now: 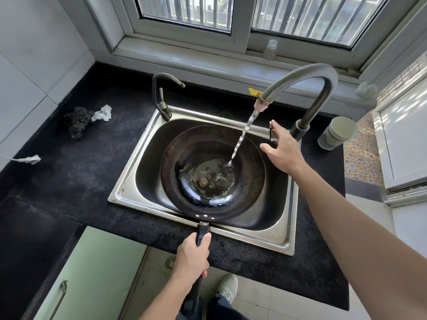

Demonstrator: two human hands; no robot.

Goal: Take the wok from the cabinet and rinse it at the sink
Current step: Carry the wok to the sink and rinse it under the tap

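Rinse step underway: our left hand (193,256) grips the long handle of the dark round steel wok (212,172), sitting in the stainless sink (290,227) under the running tap stream (242,135). Right hand (283,150) open, fingers spread by the faucet lever. Next, probably: swirl, tip water out.

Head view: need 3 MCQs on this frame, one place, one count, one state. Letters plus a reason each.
1. Where is the wok?
A. in the sink
B. on the windowsill
C. in the cabinet

2. How many faucets stand at the sink?
A. one
B. two
C. three

3. What is the large faucet doing?
A. dry
B. running
C. removed

Key: 1 A, the wok sits over the basin, left hand in a grip on its handle. 2 B, a small faucet stands at the far left corner. 3 B, a stream of water falls into the wok.
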